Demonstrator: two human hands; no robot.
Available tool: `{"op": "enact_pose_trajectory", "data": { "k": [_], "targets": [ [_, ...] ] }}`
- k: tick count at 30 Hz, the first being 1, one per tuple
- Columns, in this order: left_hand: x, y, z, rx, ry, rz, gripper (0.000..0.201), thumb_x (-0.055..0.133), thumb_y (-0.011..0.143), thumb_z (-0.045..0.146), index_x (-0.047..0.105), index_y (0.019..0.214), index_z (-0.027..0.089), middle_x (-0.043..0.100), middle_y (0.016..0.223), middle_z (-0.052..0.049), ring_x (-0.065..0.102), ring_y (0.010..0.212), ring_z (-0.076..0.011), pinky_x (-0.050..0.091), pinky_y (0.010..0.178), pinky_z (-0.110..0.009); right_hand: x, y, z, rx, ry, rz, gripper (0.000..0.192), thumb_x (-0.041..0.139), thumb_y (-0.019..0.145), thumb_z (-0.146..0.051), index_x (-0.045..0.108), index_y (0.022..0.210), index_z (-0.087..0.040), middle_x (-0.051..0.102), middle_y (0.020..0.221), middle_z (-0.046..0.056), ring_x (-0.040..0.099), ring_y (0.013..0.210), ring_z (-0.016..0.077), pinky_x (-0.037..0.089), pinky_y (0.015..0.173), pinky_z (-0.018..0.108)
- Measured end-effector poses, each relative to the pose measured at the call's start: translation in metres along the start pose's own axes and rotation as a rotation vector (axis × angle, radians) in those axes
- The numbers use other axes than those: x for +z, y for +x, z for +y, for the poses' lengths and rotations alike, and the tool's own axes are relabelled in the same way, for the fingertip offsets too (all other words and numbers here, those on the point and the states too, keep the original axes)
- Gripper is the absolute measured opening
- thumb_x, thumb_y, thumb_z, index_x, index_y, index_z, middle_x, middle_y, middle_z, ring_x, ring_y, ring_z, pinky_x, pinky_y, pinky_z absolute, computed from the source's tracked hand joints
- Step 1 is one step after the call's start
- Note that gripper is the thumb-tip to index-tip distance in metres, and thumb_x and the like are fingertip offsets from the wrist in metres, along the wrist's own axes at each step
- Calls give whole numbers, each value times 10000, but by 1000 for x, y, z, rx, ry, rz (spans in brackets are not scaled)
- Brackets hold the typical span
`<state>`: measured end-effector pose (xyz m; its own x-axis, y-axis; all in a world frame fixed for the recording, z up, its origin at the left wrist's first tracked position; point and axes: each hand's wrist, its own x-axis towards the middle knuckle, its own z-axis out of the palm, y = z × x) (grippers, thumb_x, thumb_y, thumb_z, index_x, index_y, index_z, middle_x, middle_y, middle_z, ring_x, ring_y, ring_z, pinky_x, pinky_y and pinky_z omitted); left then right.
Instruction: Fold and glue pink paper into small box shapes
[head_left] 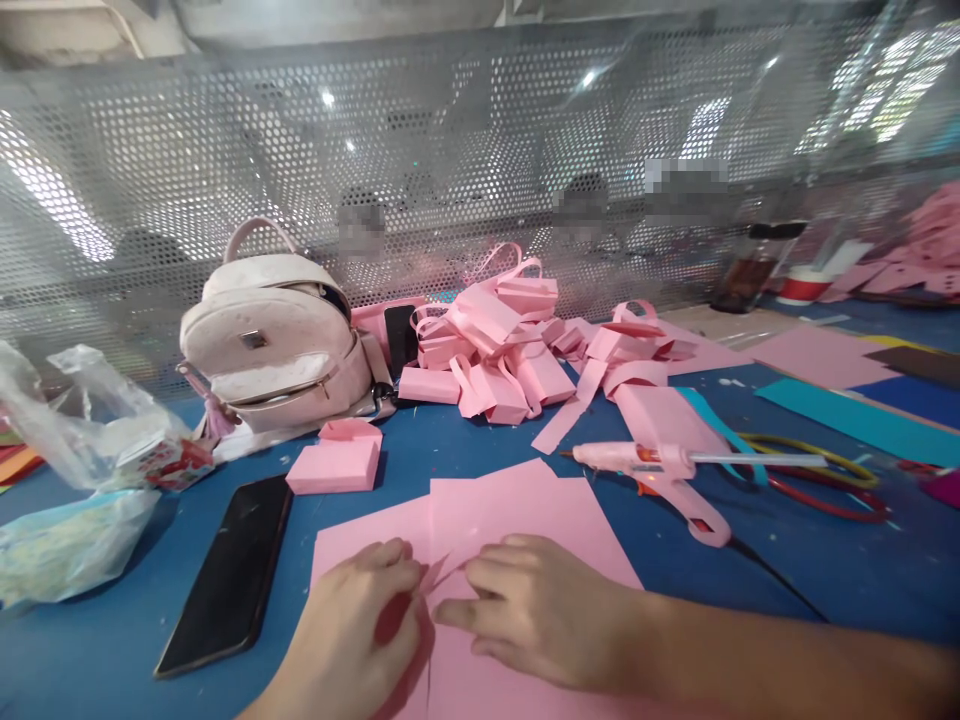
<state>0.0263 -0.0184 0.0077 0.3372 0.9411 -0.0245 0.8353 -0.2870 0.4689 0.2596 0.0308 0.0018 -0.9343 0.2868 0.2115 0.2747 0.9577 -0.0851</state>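
Head camera: left hand [364,610] curled narrow, right hand [536,610] loosely bent, whether either pinches I cannot tell, pink paper sheets [517,500] directly beneath both, seemingly being aligned or creased, which next calls for even pressure

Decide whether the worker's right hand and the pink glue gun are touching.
Apart. The head view shows the right hand lower in the picture than the glue gun, with pink paper and blue tabletop visible between them.
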Motion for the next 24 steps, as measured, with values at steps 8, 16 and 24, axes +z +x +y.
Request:
{"op": "enact_pose_trajectory", "data": {
  "k": [8, 16, 24],
  "targets": [
    [7, -2, -2, -11, -10, 115, 141, 453, 830, 185, 532, 718, 216, 652, 767, -19, 629, 760, -208, 394, 675, -280, 0, -1, -4, -2, -72, 16, 320, 566, 1005, -343, 610, 1308, -249, 633, 823, 14, 545, 751, 186, 351, 644, 306],
    [14, 0, -5, 5, 18, 150, 131, 477, 795, 178, 485, 668, 208, 605, 670, -9, 586, 669, -192, 359, 633, -276, 0, 0, -6, 16, -73, 42, 290, 567, 997, -314, 629, 1275, -256, 628, 792, 9, 550, 724, 185, 342, 598, 309],
    [17, -1, -9, 74, 22, 129, 144, 481, 837, 160, 588, 756, 214, 677, 759, -8, 632, 774, -212, 381, 782, -321, 6, -2, -3, 14, -89, 91, 304, 507, 1015, -321, 606, 1297, -266, 678, 868, 32, 588, 797, 199, 399, 691, 311]
  ]
}}
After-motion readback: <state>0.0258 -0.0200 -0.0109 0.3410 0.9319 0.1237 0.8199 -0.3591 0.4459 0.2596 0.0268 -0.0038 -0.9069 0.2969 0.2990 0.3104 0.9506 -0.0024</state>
